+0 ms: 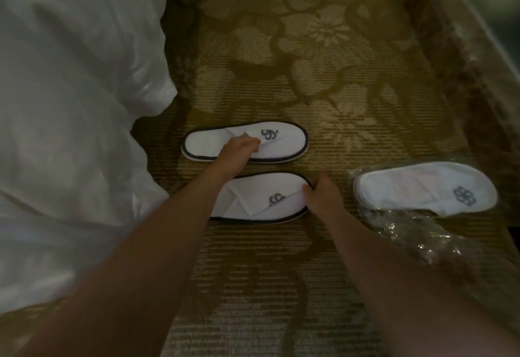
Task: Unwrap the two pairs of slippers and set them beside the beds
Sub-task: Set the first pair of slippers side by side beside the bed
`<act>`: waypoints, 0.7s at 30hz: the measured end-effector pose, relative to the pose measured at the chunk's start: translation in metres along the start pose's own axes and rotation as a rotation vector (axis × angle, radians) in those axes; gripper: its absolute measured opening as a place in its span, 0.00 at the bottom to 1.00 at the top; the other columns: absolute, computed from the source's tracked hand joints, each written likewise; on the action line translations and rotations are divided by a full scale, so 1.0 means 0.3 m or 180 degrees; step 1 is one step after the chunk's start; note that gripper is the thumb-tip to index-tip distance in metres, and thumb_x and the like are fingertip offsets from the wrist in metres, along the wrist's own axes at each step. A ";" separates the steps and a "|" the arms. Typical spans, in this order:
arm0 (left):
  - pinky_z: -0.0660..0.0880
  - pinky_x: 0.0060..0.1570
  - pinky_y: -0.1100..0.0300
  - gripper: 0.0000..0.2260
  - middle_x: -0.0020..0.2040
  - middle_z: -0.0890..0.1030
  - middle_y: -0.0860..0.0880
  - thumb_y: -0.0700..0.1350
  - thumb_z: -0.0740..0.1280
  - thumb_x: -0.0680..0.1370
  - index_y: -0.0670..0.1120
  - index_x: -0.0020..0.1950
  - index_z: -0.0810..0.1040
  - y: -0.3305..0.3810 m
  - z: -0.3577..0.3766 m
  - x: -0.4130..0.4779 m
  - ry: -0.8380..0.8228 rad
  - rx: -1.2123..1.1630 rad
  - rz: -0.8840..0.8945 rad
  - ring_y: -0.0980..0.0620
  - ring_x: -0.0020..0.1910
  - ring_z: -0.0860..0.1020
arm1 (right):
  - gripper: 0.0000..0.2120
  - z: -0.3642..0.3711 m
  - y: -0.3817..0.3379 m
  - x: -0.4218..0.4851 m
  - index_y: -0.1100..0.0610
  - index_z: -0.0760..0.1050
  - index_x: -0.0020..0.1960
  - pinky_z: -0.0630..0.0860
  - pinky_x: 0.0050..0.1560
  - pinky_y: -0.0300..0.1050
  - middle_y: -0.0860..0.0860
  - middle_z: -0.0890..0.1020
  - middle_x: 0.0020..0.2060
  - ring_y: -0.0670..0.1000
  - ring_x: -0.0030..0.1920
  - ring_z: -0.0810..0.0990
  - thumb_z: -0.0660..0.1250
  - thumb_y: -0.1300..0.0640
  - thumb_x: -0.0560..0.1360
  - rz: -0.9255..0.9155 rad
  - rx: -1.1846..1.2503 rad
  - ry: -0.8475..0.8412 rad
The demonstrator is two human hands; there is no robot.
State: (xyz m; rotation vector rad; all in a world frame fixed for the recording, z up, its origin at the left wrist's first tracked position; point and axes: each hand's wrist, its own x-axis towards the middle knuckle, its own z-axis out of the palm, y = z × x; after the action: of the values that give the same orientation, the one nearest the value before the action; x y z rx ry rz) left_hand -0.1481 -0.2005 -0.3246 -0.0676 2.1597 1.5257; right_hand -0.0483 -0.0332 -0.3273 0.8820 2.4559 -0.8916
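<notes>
Beside the bed (70, 103), one unwrapped pair lies placed: left hand (239, 146) pinches the far slipper (281, 142), right hand (320, 193) the near slipper (253, 196); the wrapped pair (422, 187) remains.

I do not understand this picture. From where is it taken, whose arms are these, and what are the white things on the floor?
There is one picture, taken by a camera worn on a person's head, looking down. The two bare arms belong to that person. On the patterned carpet lie two unwrapped white slippers side by side. The left hand touches the flap of the far slipper. The right hand touches the toe end of the near slipper. To the right lies a second pair, still inside its clear plastic bag. The white cloth on the left is bedding.
</notes>
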 end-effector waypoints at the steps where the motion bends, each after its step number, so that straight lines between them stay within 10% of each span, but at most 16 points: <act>1: 0.66 0.45 0.67 0.07 0.40 0.72 0.57 0.44 0.59 0.79 0.46 0.47 0.76 -0.002 -0.001 -0.001 -0.0009 0.0023 0.0019 0.54 0.52 0.70 | 0.19 0.002 0.005 -0.004 0.64 0.67 0.64 0.72 0.56 0.52 0.62 0.74 0.62 0.62 0.61 0.74 0.60 0.53 0.78 0.0025 -0.0086 0.0026; 21: 0.67 0.47 0.69 0.11 0.54 0.74 0.52 0.46 0.60 0.78 0.46 0.54 0.80 0.022 -0.024 0.048 0.0107 0.0256 0.0287 0.55 0.52 0.71 | 0.14 -0.005 0.010 0.021 0.66 0.71 0.60 0.72 0.55 0.49 0.63 0.76 0.59 0.62 0.60 0.75 0.57 0.60 0.78 0.0229 -0.0278 0.0177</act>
State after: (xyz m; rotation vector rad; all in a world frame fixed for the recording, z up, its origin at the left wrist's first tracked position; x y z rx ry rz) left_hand -0.1655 -0.2010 -0.3230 0.0320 2.2761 1.4945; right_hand -0.0510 -0.0278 -0.3308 0.9695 2.4726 -0.7390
